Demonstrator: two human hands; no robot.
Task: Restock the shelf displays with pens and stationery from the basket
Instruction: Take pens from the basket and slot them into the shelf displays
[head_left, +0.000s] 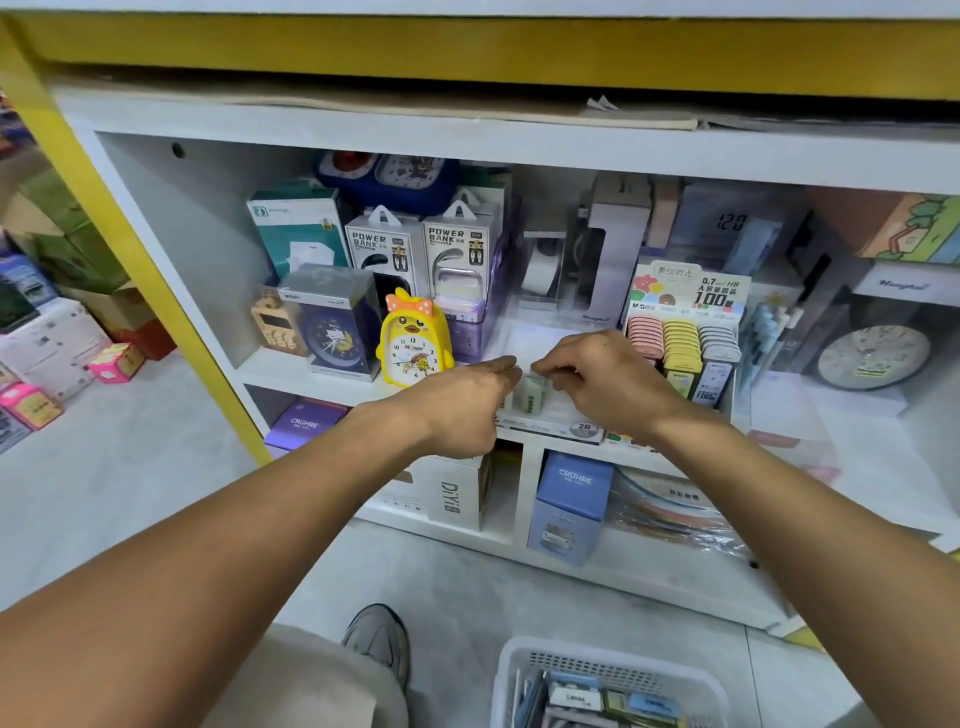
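Note:
Both of my hands reach into a white display tray (563, 423) marked 2B on the middle shelf. A small pale green case (531, 392) stands upright in that tray, just under my fingertips. My left hand (462, 402) comes in from the left with fingers and thumb drawn to a point above the case; whether it holds anything is hidden. My right hand (610, 379) comes in from the right, its curled fingers pinching the top of the case. The white basket (519, 670) with assorted stationery packs sits on the floor at the bottom right.
A lead-refill display (683, 345) with pink, yellow and blue cases stands right of the tray. A yellow duck clock (413, 340) is on its left, with power bank boxes (460, 249) behind it. Lower compartments hold blue boxes (571, 499). My shoe (379, 639) is beside the basket.

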